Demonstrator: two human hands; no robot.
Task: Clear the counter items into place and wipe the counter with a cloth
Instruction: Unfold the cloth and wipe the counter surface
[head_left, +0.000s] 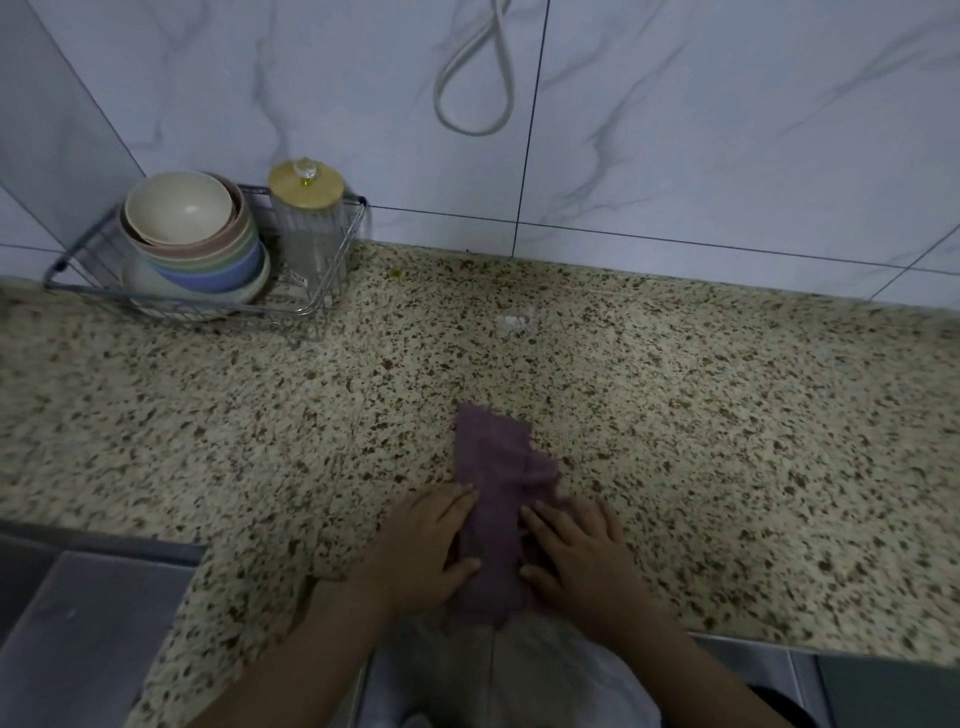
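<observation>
A purple cloth (496, 483) lies folded in a long strip on the speckled granite counter (727, 426), near its front edge. My left hand (423, 545) rests flat on the cloth's left side, thumb across it. On the right side my right hand (576, 551) presses down the same way, fingers pointing left. Both hands hold the cloth against the counter. A wire rack (322, 306) at the back left carries a stack of pastel bowls (192, 234) on a plate and a ribbed glass jar (309, 228) with a wooden lid.
A marble-patterned tiled wall (727, 130) backs the counter, with a white cable loop (472, 78) hanging on it. A small white smear (517, 322) marks the counter near the back. A steel sink edge (78, 597) lies at the lower left.
</observation>
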